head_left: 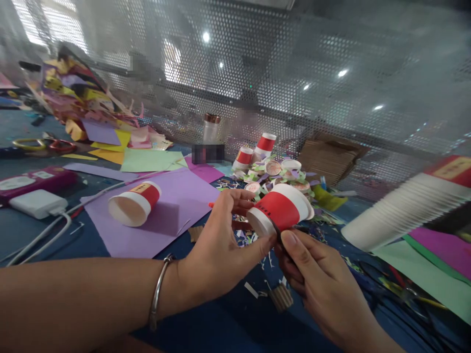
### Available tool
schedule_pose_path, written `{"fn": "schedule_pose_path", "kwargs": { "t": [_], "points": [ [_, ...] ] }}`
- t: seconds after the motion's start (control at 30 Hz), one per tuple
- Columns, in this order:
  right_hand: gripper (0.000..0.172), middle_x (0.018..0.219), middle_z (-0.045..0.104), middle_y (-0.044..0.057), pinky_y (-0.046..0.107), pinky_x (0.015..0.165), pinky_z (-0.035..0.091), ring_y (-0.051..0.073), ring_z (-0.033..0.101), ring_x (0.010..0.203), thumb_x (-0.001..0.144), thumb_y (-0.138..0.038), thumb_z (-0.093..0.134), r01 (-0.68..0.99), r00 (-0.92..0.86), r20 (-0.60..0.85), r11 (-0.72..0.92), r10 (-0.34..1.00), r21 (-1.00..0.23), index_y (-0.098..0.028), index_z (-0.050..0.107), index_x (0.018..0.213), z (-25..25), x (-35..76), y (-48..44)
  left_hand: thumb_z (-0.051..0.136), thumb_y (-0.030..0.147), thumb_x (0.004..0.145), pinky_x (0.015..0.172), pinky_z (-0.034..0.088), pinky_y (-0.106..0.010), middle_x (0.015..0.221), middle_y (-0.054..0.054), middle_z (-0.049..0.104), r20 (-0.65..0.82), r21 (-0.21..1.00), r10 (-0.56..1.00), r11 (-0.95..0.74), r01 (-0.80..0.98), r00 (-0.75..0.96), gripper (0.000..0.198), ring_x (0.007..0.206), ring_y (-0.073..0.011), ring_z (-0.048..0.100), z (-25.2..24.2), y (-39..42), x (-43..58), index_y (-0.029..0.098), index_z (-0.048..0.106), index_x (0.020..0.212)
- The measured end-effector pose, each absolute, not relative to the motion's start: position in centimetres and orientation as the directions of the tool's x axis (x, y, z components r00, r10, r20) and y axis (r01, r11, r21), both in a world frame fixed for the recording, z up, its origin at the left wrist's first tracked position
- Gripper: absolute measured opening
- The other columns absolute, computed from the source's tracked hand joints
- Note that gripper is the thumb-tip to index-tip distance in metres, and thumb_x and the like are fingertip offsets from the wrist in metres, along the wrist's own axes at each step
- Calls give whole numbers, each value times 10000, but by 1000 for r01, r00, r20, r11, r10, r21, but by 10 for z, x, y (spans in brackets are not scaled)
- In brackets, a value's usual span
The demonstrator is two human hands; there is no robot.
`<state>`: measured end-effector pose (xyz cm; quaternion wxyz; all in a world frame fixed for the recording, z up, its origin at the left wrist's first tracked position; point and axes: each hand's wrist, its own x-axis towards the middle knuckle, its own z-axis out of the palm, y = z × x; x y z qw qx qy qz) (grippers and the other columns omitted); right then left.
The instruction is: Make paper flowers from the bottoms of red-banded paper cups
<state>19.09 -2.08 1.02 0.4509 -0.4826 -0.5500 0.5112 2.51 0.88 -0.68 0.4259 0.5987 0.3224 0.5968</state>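
My left hand [221, 245] is closed around a red-and-white paper cup [281, 208], fingers behind it and thumb at its lower edge. The cup is tilted, with small dark marks on its red band. My right hand [312, 267] grips a thin dark tool [277, 231], whose tip meets the cup's near side. Most of the tool is hidden in the fingers, so I cannot tell its kind. Another paper cup [136, 203] lies on its side on a purple sheet [162, 235] to the left.
Cut cup pieces and paper scraps [272, 169] are heaped behind my hands. At right leans a stack of paper cups [405, 211]. Scissors [29, 143], a white charger [39, 203] with cables and coloured paper [152, 160] lie left. A perforated metal screen [235, 63] stands behind.
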Motion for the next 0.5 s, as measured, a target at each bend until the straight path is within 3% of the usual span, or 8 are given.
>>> {"fn": "schedule_pose_path", "kwargs": {
  "t": [0.13,0.27,0.5],
  "points": [
    [496,576,285,-83,205,397,152,68,203,478,870,-654,678,83,-124,15,26,992,-996,-195,562,726,12,192,-20,799,335,798,874,569,-376,1202,-107,588,203,940,964,-144,-309,169,540,1034,-212,644,-5,11,23,198,479,1211],
    [509,569,254,-99,200,398,129,59,161,475,853,-664,693,63,-137,4,13,991,-998,-195,544,721,12,193,-17,785,307,821,893,563,-350,1094,-79,633,54,881,959,85,-466,278,402,982,-181,662,-1,13,23,180,545,1117],
    [491,590,303,-80,206,412,151,65,207,487,881,-644,675,99,-139,-2,12,990,-995,-188,565,734,6,195,-16,787,250,809,908,559,-360,942,-24,649,34,873,966,97,-478,258,296,893,-154,665,-1,12,25,193,561,991]
  ]
}}
